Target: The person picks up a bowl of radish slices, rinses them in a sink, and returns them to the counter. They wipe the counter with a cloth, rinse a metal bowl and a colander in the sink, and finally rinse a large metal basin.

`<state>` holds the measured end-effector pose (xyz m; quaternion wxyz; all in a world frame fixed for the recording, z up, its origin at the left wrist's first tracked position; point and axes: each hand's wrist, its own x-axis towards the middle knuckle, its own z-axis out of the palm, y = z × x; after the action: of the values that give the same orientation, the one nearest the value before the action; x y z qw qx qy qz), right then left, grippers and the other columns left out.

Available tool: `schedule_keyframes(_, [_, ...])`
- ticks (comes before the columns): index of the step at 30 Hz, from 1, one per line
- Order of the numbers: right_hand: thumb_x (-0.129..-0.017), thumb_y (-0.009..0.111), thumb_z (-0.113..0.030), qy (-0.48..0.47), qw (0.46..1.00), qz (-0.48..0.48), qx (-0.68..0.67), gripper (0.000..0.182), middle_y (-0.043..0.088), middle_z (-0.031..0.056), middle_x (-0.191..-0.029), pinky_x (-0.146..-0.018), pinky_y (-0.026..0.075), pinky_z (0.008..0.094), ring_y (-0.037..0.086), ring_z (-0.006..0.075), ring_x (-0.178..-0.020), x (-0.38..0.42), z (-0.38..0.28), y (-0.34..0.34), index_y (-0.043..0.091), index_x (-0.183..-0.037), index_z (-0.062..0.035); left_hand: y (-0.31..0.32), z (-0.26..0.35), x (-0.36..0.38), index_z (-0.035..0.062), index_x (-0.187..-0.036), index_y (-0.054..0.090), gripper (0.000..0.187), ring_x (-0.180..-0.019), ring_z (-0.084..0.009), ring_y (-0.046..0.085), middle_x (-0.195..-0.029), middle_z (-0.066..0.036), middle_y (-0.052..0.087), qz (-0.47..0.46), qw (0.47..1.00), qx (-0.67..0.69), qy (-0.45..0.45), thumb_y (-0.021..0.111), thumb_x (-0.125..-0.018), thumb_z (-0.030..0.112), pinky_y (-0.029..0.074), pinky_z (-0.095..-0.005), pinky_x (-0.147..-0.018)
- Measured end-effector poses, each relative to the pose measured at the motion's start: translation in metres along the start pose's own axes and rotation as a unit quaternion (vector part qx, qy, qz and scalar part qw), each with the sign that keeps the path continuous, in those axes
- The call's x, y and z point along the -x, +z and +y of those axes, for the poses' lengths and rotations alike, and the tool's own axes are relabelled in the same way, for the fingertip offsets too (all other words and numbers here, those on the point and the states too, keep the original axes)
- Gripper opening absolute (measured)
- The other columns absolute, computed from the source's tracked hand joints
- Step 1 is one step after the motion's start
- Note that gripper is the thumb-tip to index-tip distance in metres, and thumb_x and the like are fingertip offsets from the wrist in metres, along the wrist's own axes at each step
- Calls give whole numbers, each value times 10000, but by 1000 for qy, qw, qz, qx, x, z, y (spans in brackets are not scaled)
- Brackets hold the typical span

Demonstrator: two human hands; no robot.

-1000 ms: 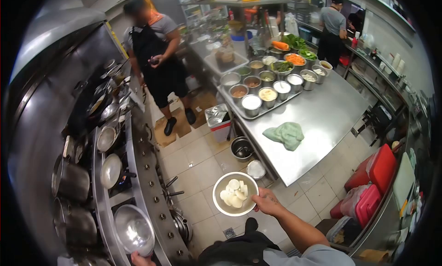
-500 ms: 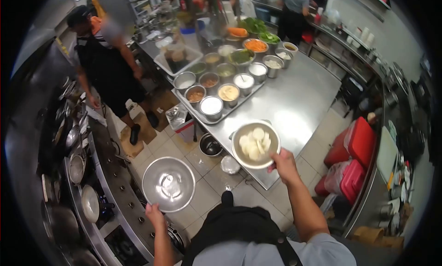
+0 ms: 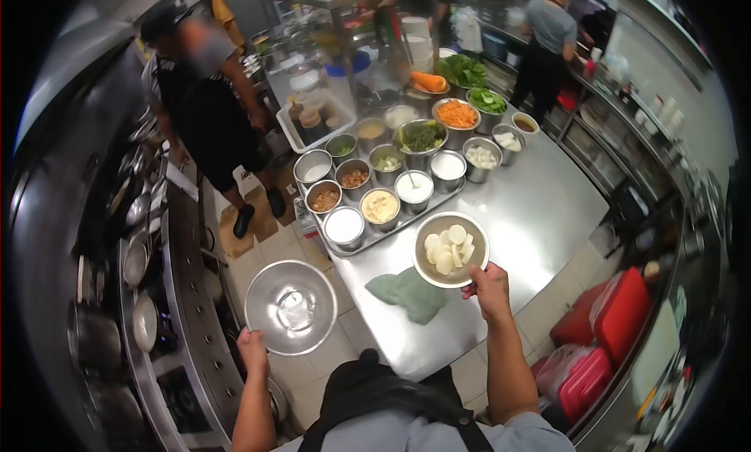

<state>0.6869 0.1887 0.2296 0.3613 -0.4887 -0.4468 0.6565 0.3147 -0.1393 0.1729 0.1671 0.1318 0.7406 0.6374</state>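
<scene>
My left hand [image 3: 253,350] grips the rim of a wide metal mixing bowl [image 3: 270,303], which hangs over the floor left of the table and shows a shiny inside with nothing in it. My right hand [image 3: 488,288] pinches the near right rim of a smaller metal bowl [image 3: 422,245]. Pale, round slices [image 3: 449,250] lie in that bowl, with a few longer pieces among them. The smaller bowl is above the steel table [image 3: 540,209], and a green cloth [image 3: 411,294] lies on the tabletop just below and left of it.
Metal tubs of ingredients, such as shredded carrot [image 3: 456,114] and leafy greens [image 3: 486,100], crowd the table's far left. A stove [image 3: 176,327] runs along my left. Red bins [image 3: 618,315] stand at right. One person [image 3: 207,112] is at left, another [image 3: 547,41] at back right.
I have come closer to the table, and the view has shifted with me. The green cloth now shows on the tabletop. Both bowls stay in my hands.
</scene>
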Motion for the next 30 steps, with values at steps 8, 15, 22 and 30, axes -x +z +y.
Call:
schedule_keyframes(8, [-876, 565, -131, -5, 977, -188, -97, 222, 636, 108, -808, -480, 520, 265, 602, 142, -582, -91, -37, 90, 558, -1024, 33, 13, 17, 121, 83, -686, 445, 85, -617, -112, 456, -655, 9, 427, 174, 977, 63, -103, 488, -759, 70, 386, -287, -556])
schedule_keyframes(15, [-863, 548, -77, 14, 960, -163, -227, 254, 635, 173, -750, -448, 528, 306, 633, 220, -545, -201, -34, 268, 511, -1016, 123, -59, -33, 209, 58, -734, 501, 40, -616, -137, 455, -689, -6, 467, 333, 940, -71, -26, 505, -725, 97, 408, -291, -604])
schedule_keyframes(22, [-780, 536, -49, 36, 995, 38, -81, 300, 666, 181, -842, -581, 539, 301, 656, 204, -578, -309, -49, 326, 543, -1027, 119, -95, -63, 307, -6, -974, 621, 252, -825, -256, 595, -902, -123, 631, 488, 853, 3, -186, 473, -882, 176, 505, -384, -688])
schedule_keyframes(30, [-883, 539, -184, -229, 939, -228, -116, 366, 630, 103, -1006, -649, 501, 284, 604, 169, -812, -345, -51, 325, 548, -1208, -15, -40, -13, 337, 41, -972, 613, 202, -612, -128, 534, -732, -23, 584, 539, 821, 6, -190, 545, -811, 142, 443, -305, -477])
